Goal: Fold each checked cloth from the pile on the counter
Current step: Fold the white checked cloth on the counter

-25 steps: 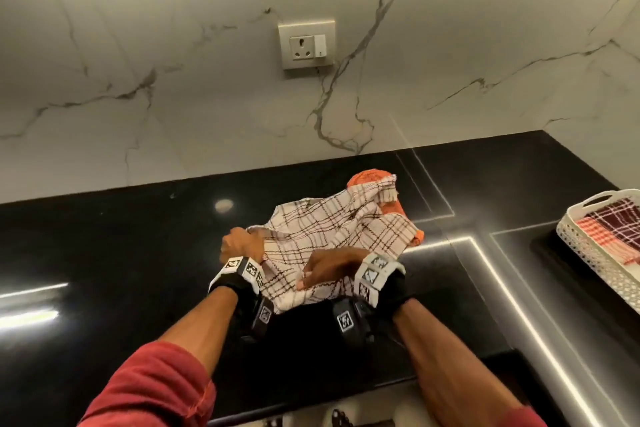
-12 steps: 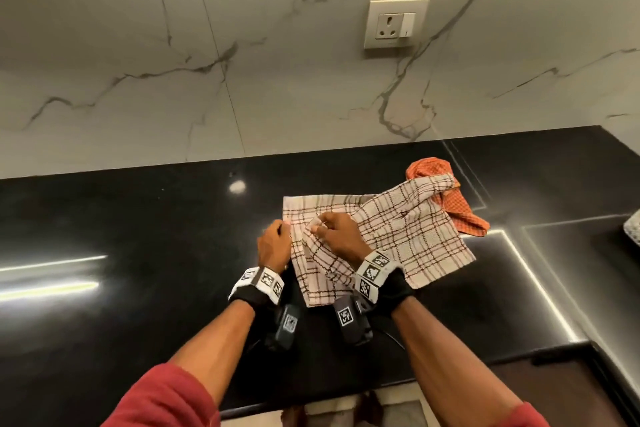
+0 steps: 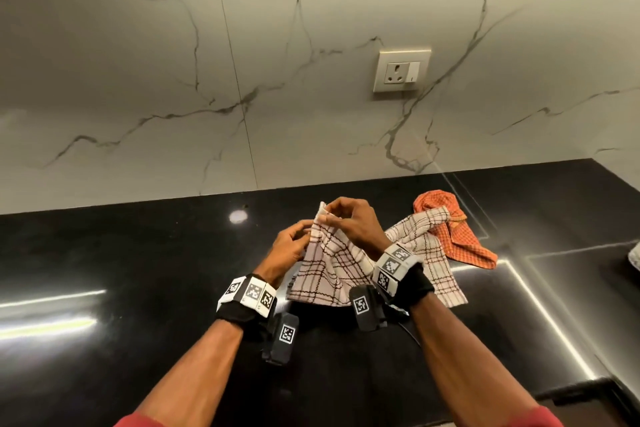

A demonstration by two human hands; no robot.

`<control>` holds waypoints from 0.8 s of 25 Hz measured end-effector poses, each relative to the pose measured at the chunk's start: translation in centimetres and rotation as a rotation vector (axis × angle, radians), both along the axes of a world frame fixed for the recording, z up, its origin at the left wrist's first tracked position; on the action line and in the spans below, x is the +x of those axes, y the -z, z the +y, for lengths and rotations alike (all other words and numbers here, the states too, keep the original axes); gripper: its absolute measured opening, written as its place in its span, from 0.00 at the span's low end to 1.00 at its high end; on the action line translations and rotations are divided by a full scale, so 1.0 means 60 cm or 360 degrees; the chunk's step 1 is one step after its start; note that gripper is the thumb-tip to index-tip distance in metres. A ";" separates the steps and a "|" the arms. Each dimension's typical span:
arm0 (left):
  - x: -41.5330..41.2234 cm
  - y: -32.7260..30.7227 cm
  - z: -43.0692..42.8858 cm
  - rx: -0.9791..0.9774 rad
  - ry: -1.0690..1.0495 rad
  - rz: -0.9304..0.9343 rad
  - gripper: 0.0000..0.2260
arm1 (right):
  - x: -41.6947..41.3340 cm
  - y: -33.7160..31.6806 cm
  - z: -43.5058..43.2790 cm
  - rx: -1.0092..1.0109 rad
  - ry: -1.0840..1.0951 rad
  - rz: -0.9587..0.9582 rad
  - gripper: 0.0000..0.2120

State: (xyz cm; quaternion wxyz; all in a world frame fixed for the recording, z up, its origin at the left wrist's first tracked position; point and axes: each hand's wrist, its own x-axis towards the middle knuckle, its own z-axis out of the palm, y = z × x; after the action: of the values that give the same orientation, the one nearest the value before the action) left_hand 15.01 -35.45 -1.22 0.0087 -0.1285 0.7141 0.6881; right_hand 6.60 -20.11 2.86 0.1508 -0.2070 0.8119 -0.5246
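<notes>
Both hands, left (image 3: pixel 289 246) and right (image 3: pixel 353 222), pinch a white cloth's (image 3: pixel 332 263) raised corner above the counter (image 3: pixel 138 288); the rest drapes below.

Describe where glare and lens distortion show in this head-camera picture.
Head view: bright streaks and a round light spot glare off the glossy black stone counter; the wide lens bends the counter's back edge; the white brown-checked cloth and both hands stay fairly sharp.

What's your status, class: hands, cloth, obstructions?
Left hand and right hand both pinching white checked cloth, corner lifted. Orange cloth partly under its far end.
</notes>
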 end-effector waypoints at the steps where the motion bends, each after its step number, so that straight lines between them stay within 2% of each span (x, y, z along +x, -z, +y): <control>1: -0.005 -0.007 -0.001 -0.0002 0.0002 0.0020 0.08 | -0.007 -0.006 -0.001 0.0006 -0.0040 -0.0017 0.09; 5: -0.018 -0.029 0.005 0.0023 -0.0103 0.0181 0.05 | -0.027 -0.019 -0.001 -0.0092 -0.0064 -0.0080 0.13; 9: -0.026 -0.046 0.004 0.0007 -0.0103 0.0245 0.08 | -0.049 -0.026 0.010 -0.0202 -0.0114 -0.0194 0.21; 11: -0.030 -0.051 0.004 0.0004 -0.0064 0.0221 0.10 | -0.058 -0.029 0.013 -0.0222 -0.0169 -0.0193 0.20; 16: -0.040 -0.053 0.003 -0.0064 -0.0066 0.0210 0.11 | -0.076 -0.038 0.016 -0.0231 -0.0247 -0.0242 0.09; 20: -0.048 -0.053 -0.001 -0.0185 -0.0030 0.0207 0.07 | -0.086 -0.041 0.009 -0.0063 -0.0297 -0.0207 0.13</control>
State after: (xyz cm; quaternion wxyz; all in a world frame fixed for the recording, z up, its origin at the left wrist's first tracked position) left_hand 12.15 -35.51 1.95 -0.0516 -0.0906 0.7507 0.6524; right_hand 1.46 -19.57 5.34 0.2473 -0.2501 0.7670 -0.5367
